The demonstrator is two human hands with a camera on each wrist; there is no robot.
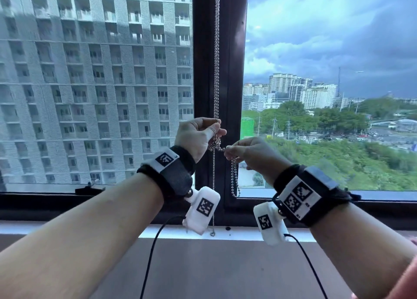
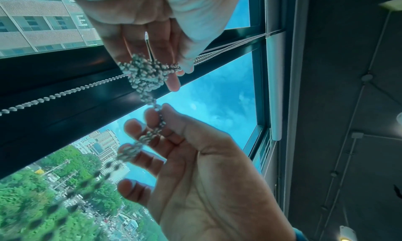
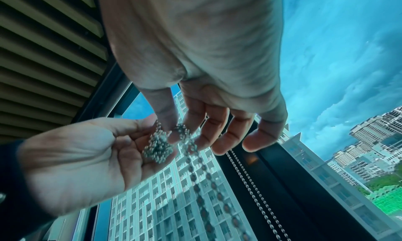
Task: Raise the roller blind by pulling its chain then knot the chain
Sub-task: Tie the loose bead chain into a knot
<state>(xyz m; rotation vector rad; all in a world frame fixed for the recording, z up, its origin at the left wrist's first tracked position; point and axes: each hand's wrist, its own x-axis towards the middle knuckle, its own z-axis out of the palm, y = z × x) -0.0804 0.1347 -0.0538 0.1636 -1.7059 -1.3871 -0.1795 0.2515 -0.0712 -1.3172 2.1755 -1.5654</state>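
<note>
Chain (image 1: 216, 73) hangs down the dark window frame (image 1: 234, 50) between both hands: the left hand (image 1: 196, 136) pinches a bunched tangle of beads (image 2: 145, 74), the right hand (image 1: 252, 152) pinches the strand just below, its loop dangling near the sill (image 1: 225, 231).

Silver bead chain (image 1: 216, 50) down the window frame, bunched knot (loose) mid-length

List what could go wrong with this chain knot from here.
1. The loose bundle of silver bead chain sits only at the left hand's fingertips; it may slip apart before tightening.
2. The right hand pinches just the hanging loop; a hard tug could likely move the rolled-up white roller blind.
</note>
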